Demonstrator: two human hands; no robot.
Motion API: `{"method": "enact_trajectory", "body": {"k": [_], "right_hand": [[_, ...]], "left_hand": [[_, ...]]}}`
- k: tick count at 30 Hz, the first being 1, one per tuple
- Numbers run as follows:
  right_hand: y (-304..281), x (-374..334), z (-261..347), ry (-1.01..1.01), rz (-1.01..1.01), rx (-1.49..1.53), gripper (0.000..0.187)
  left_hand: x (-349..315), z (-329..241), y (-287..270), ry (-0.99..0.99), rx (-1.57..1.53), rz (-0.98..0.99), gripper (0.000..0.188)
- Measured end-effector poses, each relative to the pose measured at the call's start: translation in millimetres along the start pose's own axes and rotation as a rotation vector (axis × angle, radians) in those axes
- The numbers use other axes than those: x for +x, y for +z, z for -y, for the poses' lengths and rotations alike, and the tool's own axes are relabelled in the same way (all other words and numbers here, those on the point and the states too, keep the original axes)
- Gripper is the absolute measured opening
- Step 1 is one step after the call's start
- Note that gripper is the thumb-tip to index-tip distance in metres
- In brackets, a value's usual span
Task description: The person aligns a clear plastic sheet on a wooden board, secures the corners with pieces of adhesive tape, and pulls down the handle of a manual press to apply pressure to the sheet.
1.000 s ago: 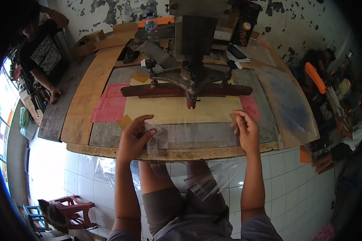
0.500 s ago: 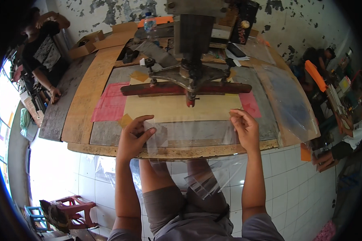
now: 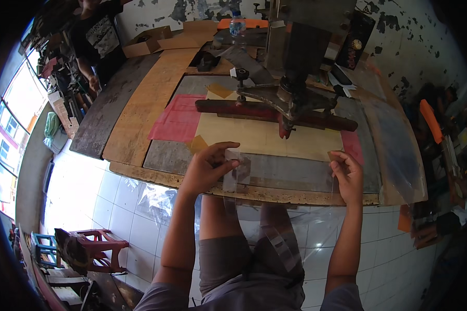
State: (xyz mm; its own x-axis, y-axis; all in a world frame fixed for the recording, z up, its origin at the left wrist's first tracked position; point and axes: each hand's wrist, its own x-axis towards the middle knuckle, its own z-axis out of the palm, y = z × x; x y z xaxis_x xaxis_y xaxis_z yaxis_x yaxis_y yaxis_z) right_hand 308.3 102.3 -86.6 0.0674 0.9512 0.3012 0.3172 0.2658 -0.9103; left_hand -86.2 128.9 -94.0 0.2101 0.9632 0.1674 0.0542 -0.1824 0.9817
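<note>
Clear plastic sheet over wooden bench's near edge.
My right hand pinches it; left hand, I cannot tell.

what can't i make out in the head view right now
- Far edge of the clear plastic: head view, too see-through to trace.
- Part of the yellow sheet: head view, behind the red bar.
- Top of the press: head view, cut off by the upper edge.

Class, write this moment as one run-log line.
left hand: at clear plastic, left side; right hand: at its right side; red bar: across yellow sheet
</note>
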Motion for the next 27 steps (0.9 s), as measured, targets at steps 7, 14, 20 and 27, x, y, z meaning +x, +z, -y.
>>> {"method": "enact_trajectory", "body": {"k": [7,14,20,27], "right_hand": [[-13.9,2.3,17.1,0.020,0.127,-0.023,0.027],[-26.8,4.5,19.5,0.084,0.250,-0.015,0.026],[-32.8,9.3,18.3,-0.016,0.298,-0.024,0.025],[-37.7,12.6,21.1,0.123,0.323,0.017,0.011]], "left_hand": [[-1.0,-3.3,-2.4,0.037,0.084,-0.019,0.043],[-0.6,-6.9,-2.1,0.019,0.029,0.009,0.044],[-0.2,0.5,-3.1,0.025,-0.004,0.002,0.041],[0.6,-3.9,-4.6,0.040,0.106,-0.006,0.035]]}}
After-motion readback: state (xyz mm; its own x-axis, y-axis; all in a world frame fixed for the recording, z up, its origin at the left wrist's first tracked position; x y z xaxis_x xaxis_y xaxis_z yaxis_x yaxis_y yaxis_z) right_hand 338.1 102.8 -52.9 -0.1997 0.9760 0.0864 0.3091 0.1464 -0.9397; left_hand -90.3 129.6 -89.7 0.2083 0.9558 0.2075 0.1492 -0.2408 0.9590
